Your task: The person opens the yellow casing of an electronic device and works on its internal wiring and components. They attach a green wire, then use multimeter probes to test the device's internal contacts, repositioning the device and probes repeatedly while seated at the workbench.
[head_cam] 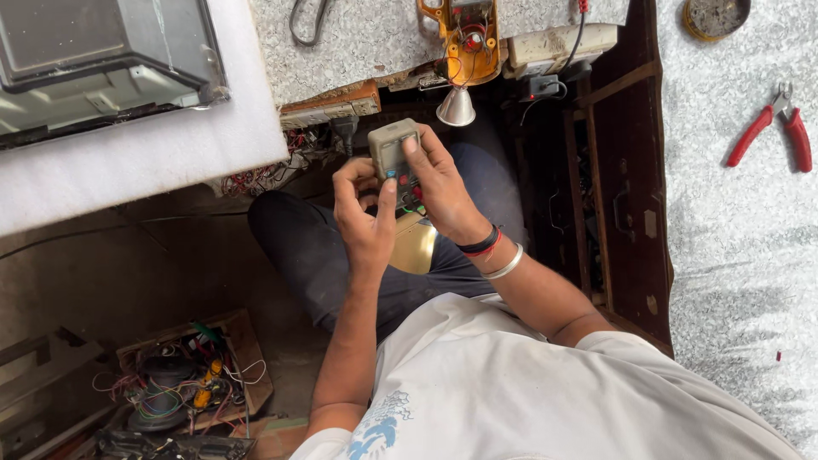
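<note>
Holding a small grey handheld remote control with coloured buttons (397, 158) in both hands above the lap, just below the speckled grey surface (375, 38).

Right hand (443, 183) closed round the remote's body, fingers over its top edge; left hand (365, 213) supports it from below w/ thumb pressed on the buttons. Risk, judged: it's held in mid-air over the dark trousers and floor, so a slipped thumb could drop it. Open wooden box (243, 341) on floor at lower left holds tangled coloured wires & a round dark part, poss. a speaker. Round tin (714, 17) at top right: contents unclear. Red-handled cutters (771, 128) lie well apart.
</note>
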A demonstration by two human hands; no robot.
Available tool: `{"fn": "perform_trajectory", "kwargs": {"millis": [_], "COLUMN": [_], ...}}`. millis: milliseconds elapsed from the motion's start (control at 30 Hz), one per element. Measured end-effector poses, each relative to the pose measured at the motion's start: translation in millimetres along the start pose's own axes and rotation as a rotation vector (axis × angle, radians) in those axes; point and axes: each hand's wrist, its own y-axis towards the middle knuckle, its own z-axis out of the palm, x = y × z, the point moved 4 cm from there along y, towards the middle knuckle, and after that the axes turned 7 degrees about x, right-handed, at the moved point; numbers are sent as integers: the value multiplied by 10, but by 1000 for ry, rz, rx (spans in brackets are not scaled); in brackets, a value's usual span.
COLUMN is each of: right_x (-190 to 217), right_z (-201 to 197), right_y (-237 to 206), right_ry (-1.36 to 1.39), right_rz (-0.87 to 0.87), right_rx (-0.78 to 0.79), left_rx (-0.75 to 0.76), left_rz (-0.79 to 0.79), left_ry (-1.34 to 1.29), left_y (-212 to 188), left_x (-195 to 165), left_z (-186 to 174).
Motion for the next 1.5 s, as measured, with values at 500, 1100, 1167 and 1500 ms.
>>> {"fn": "perform_trajectory", "kwargs": {"millis": [500, 1100, 1167, 1500], "right_x": [251, 252, 371, 388], "right_z": [240, 65, 97, 156], "right_y": [-118, -108, -97, -184], "right_ry": [-773, -953, -900, -1246], "right_rz": [262, 426, 308, -71], "right_rx": [318, 251, 241, 534], "left_rx": [-80, 119, 133, 99], "left_rz": [-184, -300, -130, 300], "left_ry": [360, 325, 17, -270], "left_y": [112, 225, 302, 1680], "left_x": [415, 225, 153, 300], "left_z": [-227, -77, -72, -305]}}
